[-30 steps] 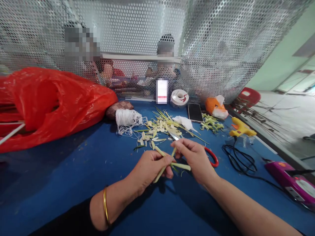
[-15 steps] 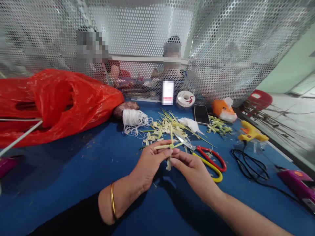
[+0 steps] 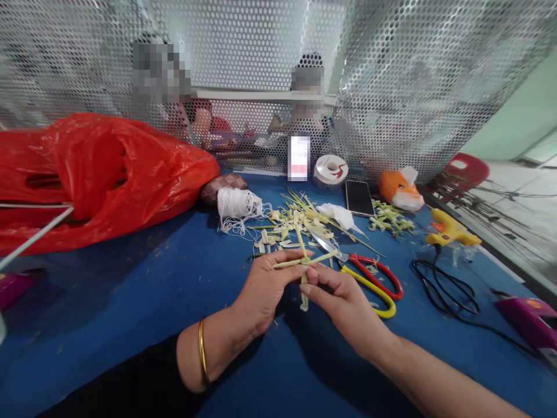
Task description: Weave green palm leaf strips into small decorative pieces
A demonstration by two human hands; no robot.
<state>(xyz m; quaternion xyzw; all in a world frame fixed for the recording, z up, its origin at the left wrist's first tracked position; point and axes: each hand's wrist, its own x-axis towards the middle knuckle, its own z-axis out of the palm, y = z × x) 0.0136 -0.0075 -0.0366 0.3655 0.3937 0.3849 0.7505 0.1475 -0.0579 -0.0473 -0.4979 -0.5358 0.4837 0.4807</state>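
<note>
Between my two hands is a small woven piece of pale green leaf strips (image 3: 300, 240), knotted in the middle with strips sticking out on several sides. My left hand (image 3: 270, 285) pinches it near the knot from the left, thumb on top. My right hand (image 3: 342, 299) grips it from the right, thumb and fingers closed at the strip that hangs down below the knot. Scissors (image 3: 378, 278) with one red and one yellow handle lie just beyond my right hand, blades towards the leaf scraps (image 3: 296, 222). Fingertips partly hide the knot.
A white string spool (image 3: 238, 203), a brown checked pouch (image 3: 223, 187) and a big red plastic bag (image 3: 108, 180) lie to the left. Further back are a lit phone (image 3: 299, 158), ribbon roll (image 3: 331, 170), dark phone (image 3: 359, 197) and orange tissue pack (image 3: 398, 188). A yellow glue gun (image 3: 452, 229) trails black cable.
Both hands still hold the leaf piece. It has turned slightly: the upper strip leans more left, and the right-hand strip shows longer. The view has shifted a little.
</note>
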